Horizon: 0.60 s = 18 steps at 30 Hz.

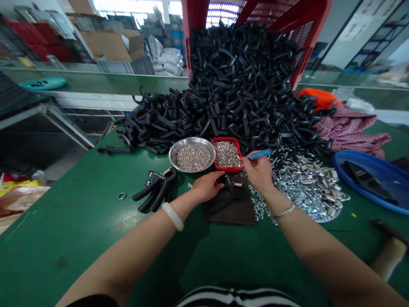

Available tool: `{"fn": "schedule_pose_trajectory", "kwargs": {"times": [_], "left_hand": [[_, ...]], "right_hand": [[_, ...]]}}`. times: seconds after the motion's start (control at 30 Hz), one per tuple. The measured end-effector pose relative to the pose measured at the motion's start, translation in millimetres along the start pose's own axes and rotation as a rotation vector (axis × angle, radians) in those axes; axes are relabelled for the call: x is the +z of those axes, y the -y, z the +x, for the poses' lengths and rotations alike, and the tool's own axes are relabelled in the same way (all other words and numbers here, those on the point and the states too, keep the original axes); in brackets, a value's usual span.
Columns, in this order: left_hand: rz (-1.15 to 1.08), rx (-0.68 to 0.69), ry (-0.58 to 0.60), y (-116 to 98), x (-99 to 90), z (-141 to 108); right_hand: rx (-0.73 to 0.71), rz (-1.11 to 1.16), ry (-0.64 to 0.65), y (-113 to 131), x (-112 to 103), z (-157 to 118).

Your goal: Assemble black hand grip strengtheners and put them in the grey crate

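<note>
My left hand (208,186) is closed at the upper end of a black hand grip exerciser (228,199), which lies on a dark square pad (234,216). A small spring (238,184) shows on the exerciser. My right hand (259,172) is closed around a slim blue-handled tool (260,154) whose tip I cannot make out. Its thumb and fingertips pinch at the edge of a red tray (227,169) full of small metal pins (226,152); whether a pin is between them is unclear. Left of that tray stands a steel bowl (173,158) of small metal rings.
Black plastic handles (223,102) spill from a red crate (311,47) across the back. Several exercisers with springs (156,189) and a single ring (122,195) lie left. Rightward are loose metal parts (297,183), a blue tray (343,164) and a hammer (390,251).
</note>
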<state>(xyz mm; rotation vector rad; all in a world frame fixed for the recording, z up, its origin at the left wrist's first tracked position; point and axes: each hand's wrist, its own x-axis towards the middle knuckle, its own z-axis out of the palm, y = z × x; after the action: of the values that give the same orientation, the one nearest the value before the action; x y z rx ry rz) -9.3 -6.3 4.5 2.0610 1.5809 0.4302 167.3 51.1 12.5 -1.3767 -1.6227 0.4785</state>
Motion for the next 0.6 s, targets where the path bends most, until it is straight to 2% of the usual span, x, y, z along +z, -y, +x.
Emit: {"fn": "schedule_pose_trajectory", "kwargs": {"times": [0.03, 0.1, 0.17, 0.23, 0.27, 0.33, 0.43, 0.5, 0.6], "left_hand": [[0.027, -0.006, -0.028, -2, -1.9, -3], [0.108, 0.005, -0.103, -3, -9.3, -7], [0.211, -0.038, -0.199, 3, -22.4, -6], [0.32, -0.184, -0.262, 14, -39.7, 2], [0.367, -0.28, -0.253, 22, -48.7, 7], [0.408, -0.413, -0.113, 36, -63.8, 21], [0.387, -0.45, 0.021, 46, -73.8, 36], [0.387, -0.432, 0.018, 45, -72.8, 39], [0.404, -0.437, -0.025, 43, -68.4, 35]], "right_hand": [[-0.037, -0.174, 0.024, -1, 3, 14], [-0.044, -0.444, 0.169, -2, 10, 41], [-0.025, -0.571, 0.323, -1, 15, 60], [-0.029, -0.604, 0.39, 5, 19, 68], [-0.037, -0.621, 0.409, 9, 21, 69], [-0.092, -0.633, 0.445, 22, 29, 64], [-0.258, -0.588, 0.534, 45, 52, 52], [-0.324, -0.572, 0.608, 57, 73, 48], [-0.333, -0.569, 0.67, 63, 104, 48]]}}
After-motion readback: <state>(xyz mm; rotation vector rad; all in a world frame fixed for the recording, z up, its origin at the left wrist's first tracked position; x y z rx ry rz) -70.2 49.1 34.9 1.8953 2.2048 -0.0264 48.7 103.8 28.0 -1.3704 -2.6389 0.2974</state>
